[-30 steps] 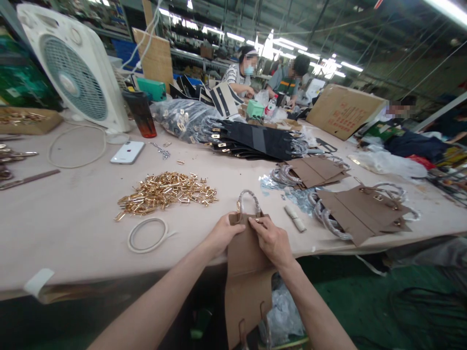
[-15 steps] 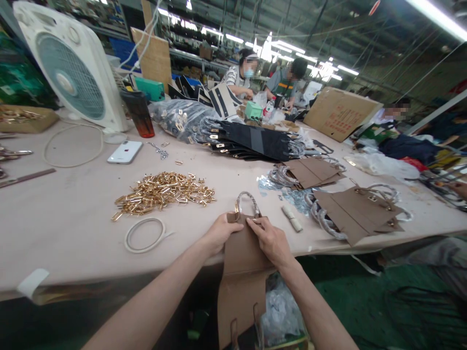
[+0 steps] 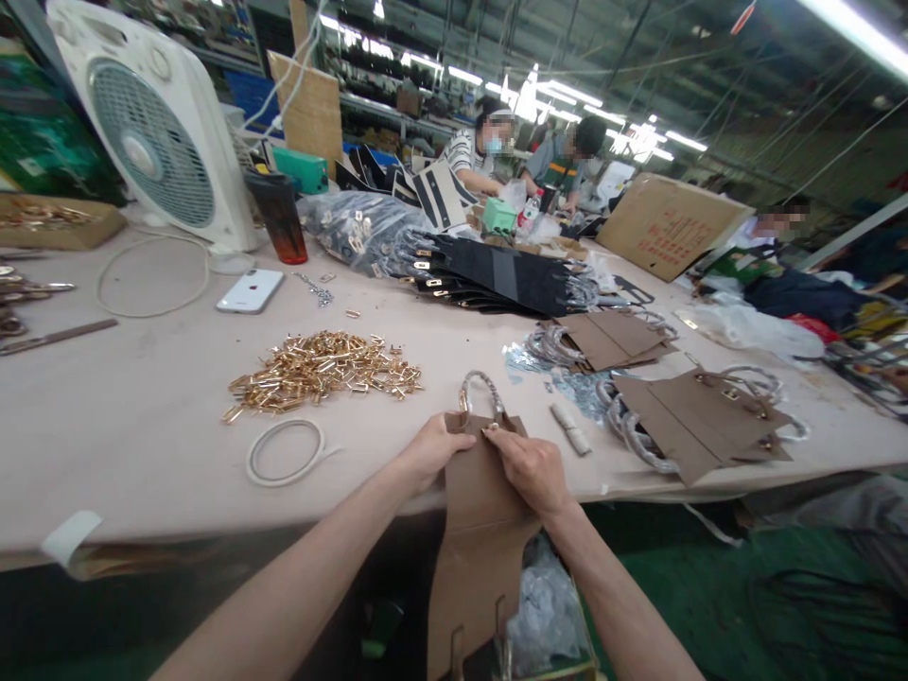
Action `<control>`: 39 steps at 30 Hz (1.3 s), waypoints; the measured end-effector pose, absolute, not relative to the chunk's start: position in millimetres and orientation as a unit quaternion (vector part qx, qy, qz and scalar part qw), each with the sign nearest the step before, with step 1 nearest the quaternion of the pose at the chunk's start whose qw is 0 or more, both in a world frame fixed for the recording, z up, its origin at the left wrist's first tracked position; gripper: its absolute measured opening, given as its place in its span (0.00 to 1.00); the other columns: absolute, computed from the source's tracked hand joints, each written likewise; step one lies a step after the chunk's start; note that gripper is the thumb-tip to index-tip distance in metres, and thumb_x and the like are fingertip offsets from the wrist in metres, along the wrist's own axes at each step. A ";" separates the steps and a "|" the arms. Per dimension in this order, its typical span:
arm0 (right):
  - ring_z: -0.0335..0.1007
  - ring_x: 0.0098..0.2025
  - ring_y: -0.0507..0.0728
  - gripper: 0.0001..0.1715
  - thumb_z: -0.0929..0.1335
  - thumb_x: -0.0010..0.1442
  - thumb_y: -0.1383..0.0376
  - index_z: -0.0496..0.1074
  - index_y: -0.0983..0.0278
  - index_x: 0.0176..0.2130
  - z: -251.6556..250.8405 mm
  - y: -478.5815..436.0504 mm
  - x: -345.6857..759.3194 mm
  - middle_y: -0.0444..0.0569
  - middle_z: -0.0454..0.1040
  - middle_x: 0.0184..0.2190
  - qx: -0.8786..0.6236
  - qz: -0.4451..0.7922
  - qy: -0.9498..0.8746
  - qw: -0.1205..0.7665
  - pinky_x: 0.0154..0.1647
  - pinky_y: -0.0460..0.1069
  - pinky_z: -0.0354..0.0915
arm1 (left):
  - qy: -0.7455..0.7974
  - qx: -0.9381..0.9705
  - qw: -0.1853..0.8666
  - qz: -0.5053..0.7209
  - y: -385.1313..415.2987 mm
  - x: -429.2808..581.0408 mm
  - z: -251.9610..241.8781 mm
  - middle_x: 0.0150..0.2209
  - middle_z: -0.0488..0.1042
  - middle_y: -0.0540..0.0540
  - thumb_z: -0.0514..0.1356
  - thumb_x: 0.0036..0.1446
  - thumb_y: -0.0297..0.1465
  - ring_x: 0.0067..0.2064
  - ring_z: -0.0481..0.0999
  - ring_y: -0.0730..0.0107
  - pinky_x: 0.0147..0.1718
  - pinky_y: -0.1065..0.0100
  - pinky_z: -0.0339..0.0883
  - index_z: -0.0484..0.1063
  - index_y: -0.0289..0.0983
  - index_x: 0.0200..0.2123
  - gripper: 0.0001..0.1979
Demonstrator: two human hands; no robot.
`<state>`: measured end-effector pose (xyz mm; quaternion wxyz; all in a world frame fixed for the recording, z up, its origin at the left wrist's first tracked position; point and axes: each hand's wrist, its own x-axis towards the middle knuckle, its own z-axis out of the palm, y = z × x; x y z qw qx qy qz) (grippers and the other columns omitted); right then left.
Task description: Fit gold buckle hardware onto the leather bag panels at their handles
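The right hand (image 3: 533, 470) has curled tighter, head view.
It pinches a small metal piece (image 3: 492, 427) at the brown panel (image 3: 477, 492); the left hand (image 3: 430, 452) pinches the panel's top corner, likely steadying it over the tabletop's (image 3: 170, 416) edge.

Ceiling (image 3: 709, 52): dark, thin beams, upper right of the frame.
Tube lights (image 3: 855, 33): lit, white; rows at upper centre, one larger at upper right.
Shelving (image 3: 383, 102): long, cluttered, upper centre.
Tabletop (image 3: 170, 445): pale pinkish, across the middle.
Floor (image 3: 677, 577): green, lower right.
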<state>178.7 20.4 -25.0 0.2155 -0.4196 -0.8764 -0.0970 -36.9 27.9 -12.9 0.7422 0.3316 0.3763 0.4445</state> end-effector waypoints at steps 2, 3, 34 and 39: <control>0.84 0.43 0.53 0.20 0.66 0.69 0.74 0.79 0.59 0.55 -24.5 21.6 178.3 0.49 0.84 0.51 -0.417 -0.098 -0.877 0.217 0.44 0.43 0.73 | 0.382 0.332 0.738 0.447 27.4 -36.8 -12.2 0.37 0.84 0.43 0.71 0.42 0.27 0.38 0.80 0.62 0.45 0.63 0.69 0.81 0.33 0.38 0.15; 0.84 0.44 0.53 0.20 0.66 0.69 0.74 0.79 0.59 0.55 -24.3 22.0 178.0 0.49 0.84 0.50 -0.417 -0.097 -0.877 0.218 0.44 0.43 0.73 | 0.383 0.331 0.736 0.448 27.1 -36.7 -11.8 0.37 0.84 0.43 0.71 0.42 0.27 0.38 0.80 0.62 0.45 0.63 0.69 0.81 0.33 0.38 0.15; 0.86 0.41 0.60 0.47 0.60 0.63 0.76 0.53 0.49 0.75 -48.7 -33.3 144.6 0.50 0.71 0.66 -0.524 -0.022 -0.810 0.260 0.32 0.50 0.82 | 0.438 0.384 0.633 0.510 20.1 -29.3 -20.2 0.38 0.82 0.41 0.70 0.45 0.28 0.40 0.80 0.57 0.44 0.60 0.70 0.77 0.36 0.36 0.13; 0.80 0.57 0.63 0.26 0.63 0.70 0.65 0.70 0.57 0.65 -20.3 -26.3 150.5 0.53 0.77 0.60 -0.506 0.154 -0.772 0.353 0.53 0.57 0.79 | 0.531 0.591 0.402 0.455 8.2 -49.9 -4.5 0.53 0.77 0.40 0.67 0.52 0.29 0.54 0.77 0.53 0.53 0.59 0.66 0.71 0.41 0.56 0.26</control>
